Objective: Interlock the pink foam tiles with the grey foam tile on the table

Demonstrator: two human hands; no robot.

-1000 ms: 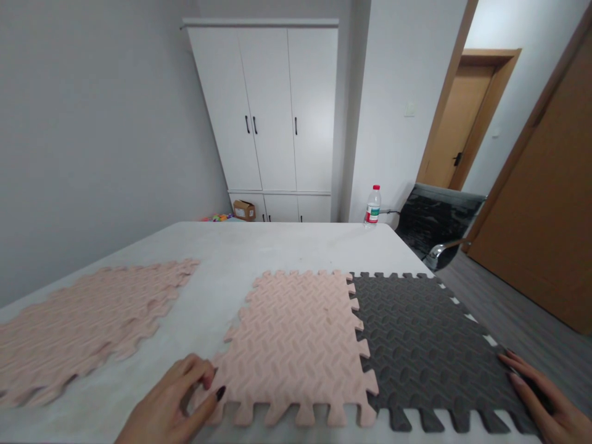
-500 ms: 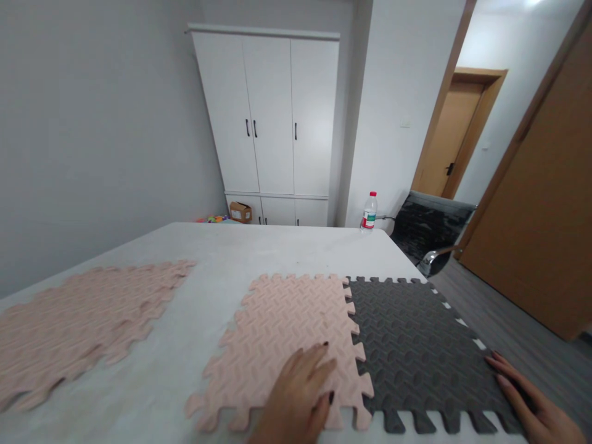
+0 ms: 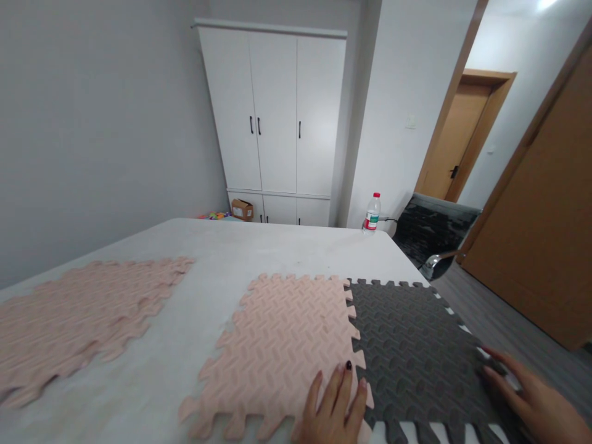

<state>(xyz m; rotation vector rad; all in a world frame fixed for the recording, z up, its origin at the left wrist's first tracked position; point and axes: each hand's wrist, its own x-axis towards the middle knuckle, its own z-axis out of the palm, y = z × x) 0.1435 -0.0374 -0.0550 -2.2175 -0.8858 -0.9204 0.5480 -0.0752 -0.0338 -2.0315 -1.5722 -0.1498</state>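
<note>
my left hand (image 3: 335,407) lies flat, fingers spread, on the pink mat (image 3: 282,348) right at its seam with the grey mat (image 3: 411,351); right hand (image 3: 531,401) flat and unclenched on the grey one's outer edge. better to press tooth by tooth along the seam. spare pink mats (image 3: 78,314) far left of my fingers, bottle (image 3: 372,213) well beyond; neither obstructs.

Left hand (image 3: 333,407) flat, palm down, fingers together and pointing away, dark polish on the nails. Right hand (image 3: 536,401) low at the right edge, palm down, fingers stretched leftward, slightly spread.
</note>
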